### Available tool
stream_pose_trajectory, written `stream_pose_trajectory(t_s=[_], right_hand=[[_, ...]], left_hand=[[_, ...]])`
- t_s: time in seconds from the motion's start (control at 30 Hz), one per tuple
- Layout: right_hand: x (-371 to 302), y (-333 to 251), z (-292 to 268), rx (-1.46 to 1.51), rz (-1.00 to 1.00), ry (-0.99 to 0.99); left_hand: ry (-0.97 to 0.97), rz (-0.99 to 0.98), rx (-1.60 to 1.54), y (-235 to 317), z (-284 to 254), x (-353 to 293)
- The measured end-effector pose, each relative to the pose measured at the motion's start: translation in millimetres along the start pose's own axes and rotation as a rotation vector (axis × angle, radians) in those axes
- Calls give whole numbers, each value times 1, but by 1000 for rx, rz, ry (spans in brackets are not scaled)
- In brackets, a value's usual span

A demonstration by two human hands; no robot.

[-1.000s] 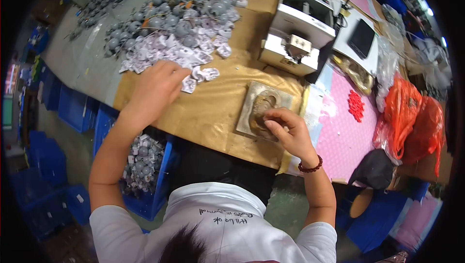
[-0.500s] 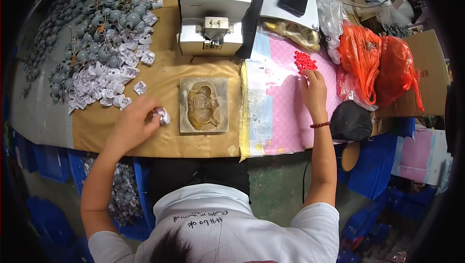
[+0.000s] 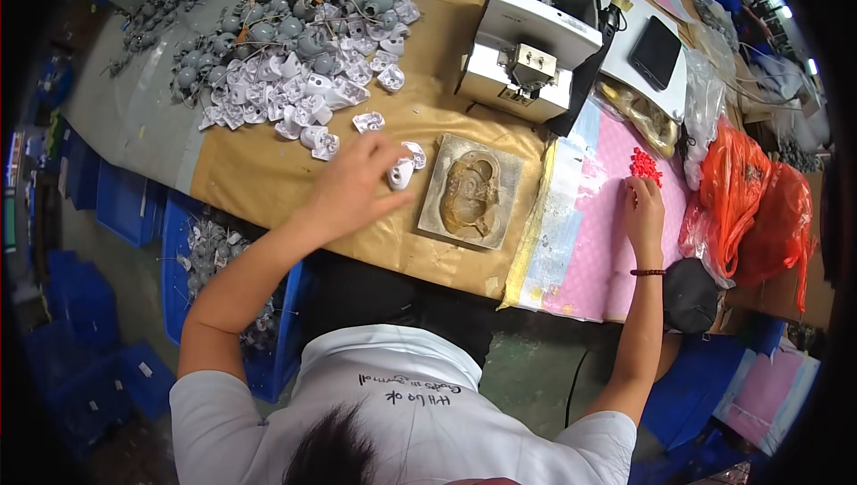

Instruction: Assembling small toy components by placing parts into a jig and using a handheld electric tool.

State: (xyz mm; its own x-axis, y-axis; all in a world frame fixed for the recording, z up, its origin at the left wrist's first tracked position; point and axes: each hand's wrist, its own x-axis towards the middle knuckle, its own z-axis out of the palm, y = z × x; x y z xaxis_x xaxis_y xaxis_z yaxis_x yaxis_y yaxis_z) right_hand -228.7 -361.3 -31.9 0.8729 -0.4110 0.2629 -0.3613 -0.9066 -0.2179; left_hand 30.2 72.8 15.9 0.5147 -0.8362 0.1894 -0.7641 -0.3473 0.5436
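Note:
My left hand (image 3: 357,189) hovers at the tan table covering, left of a square block with a moulded hollow (image 3: 470,192). Its thumb and fingers are spread apart. A small white plastic part (image 3: 401,174) sits between them, with another white part (image 3: 415,154) just behind. Over on the pink sheet, my right hand (image 3: 644,211) has its bent fingertips together at the near edge of a pile of small red pieces (image 3: 644,165). Whatever those fingertips may hold is hidden.
Loose white parts (image 3: 290,92) and grey ball-shaped pieces (image 3: 344,3) heap at the far left. A white machine (image 3: 522,57) stands behind the block. A black phone (image 3: 655,52), red plastic bags (image 3: 741,190) and a black round object (image 3: 692,296) lie to the right. Blue bins (image 3: 178,284) stand below the table.
The whole view has tilted and shifted, so the table appears farther right. My left thumb and fingers have spread apart from around the white part. My right hand stays at the red pile.

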Motion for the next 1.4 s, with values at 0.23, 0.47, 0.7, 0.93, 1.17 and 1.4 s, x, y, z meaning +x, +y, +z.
stream_pose_trajectory(t_s=[0.23,0.47,0.7,0.93,1.17,1.4], right_hand=[[-12,-33,7,115,-19,27],[-14,-35,10,91,-37,45],[-7,-112,-10,457,-57,59],[23,-213,-1,715,-416,96],[33,-223,34,476,-615,92],[20,-230,28,356,-596,59]], left_hand=[[226,7,14,1,16,-13],[264,205,-307,36,38,15],[91,404,-220,42,55,30],[132,251,-165,41,60,33],[96,66,-292,22,33,46],[507,76,408,-74,-46,127]])
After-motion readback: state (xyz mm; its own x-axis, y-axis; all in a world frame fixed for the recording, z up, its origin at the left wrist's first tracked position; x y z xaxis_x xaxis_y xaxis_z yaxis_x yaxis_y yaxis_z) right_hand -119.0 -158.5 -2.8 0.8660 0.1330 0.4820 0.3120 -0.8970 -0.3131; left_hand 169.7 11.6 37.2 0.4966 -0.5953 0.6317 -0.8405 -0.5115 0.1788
